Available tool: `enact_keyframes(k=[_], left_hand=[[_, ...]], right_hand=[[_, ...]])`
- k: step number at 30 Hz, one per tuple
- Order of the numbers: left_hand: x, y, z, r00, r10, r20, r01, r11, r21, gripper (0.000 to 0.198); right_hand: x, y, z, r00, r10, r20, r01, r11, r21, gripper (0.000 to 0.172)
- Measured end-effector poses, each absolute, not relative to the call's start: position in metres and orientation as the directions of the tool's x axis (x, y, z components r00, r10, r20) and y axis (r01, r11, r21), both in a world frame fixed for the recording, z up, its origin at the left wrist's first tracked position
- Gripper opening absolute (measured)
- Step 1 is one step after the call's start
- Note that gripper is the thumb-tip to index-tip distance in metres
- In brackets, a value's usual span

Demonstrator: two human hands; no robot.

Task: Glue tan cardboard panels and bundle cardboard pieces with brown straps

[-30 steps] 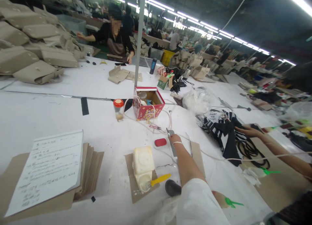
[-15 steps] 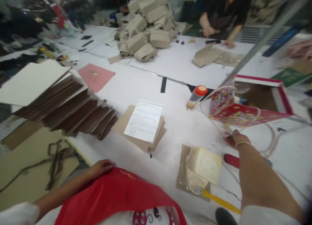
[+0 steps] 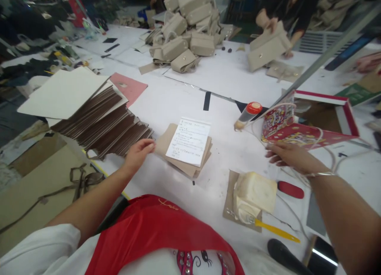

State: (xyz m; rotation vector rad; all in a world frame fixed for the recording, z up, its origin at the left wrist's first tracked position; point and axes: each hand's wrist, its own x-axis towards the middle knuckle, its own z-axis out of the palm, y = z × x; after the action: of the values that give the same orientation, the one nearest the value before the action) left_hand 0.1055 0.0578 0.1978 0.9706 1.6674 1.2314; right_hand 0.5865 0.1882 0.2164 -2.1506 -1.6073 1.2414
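My left hand (image 3: 139,152) hovers between a fanned stack of dark brown boards (image 3: 104,126) and a handwritten sheet of paper (image 3: 188,142). Its fingers stretch toward the sheet, with nothing held. Under that paper lie several tan pieces (image 3: 166,142). Over the table's right side, my right hand (image 3: 287,156) is open and holds nothing, its fingers pointing left just in front of a red patterned box (image 3: 309,134). Below it stand a cream-coloured tub (image 3: 258,189) and a yellow-handled brush (image 3: 276,230), its bristle end at the tub's base.
A clear bottle with a red cap (image 3: 250,110) leans left of the box, among pale cords. A red oval object (image 3: 291,189) and a phone (image 3: 321,259) lie at right. Across the table, a co-worker's hand (image 3: 271,24) lifts a beige bag (image 3: 268,49) near piled bags (image 3: 184,33).
My left hand has left the table edge by the red apron and moved up and forward toward the paper. My right hand has lifted and opened. The co-worker has raised a bag.
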Motion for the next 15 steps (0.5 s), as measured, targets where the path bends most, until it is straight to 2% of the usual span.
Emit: enact_keyframes(k=[3,5,9,12,15], left_hand=[[0.118,0.099,0.191,-0.312,0.937,-0.158,0.103,0.199,0.974,0.035],[0.124,0.118,0.182,-0.300,0.932,-0.202,0.137,0.252,0.958,0.032],[0.130,0.136,0.172,-0.244,0.904,-0.351,0.151,0.393,0.907,0.030],[0.131,0.142,0.173,-0.128,0.878,-0.461,0.096,0.474,0.876,0.025],[0.131,0.149,0.175,-0.102,0.859,-0.502,0.131,0.512,0.849,0.021]], right_hand=[[0.490,0.168,0.227,-0.130,0.829,-0.543,0.611,-0.364,-0.703,0.021],[0.443,0.161,0.221,-0.186,0.822,-0.538,0.592,-0.343,-0.729,0.028],[0.395,0.161,0.195,-0.125,0.842,-0.525,0.637,-0.338,-0.693,0.049],[0.382,0.164,0.182,-0.078,0.843,-0.532,0.654,-0.360,-0.666,0.051],[0.375,0.164,0.176,-0.041,0.834,-0.550,0.638,-0.402,-0.657,0.051]])
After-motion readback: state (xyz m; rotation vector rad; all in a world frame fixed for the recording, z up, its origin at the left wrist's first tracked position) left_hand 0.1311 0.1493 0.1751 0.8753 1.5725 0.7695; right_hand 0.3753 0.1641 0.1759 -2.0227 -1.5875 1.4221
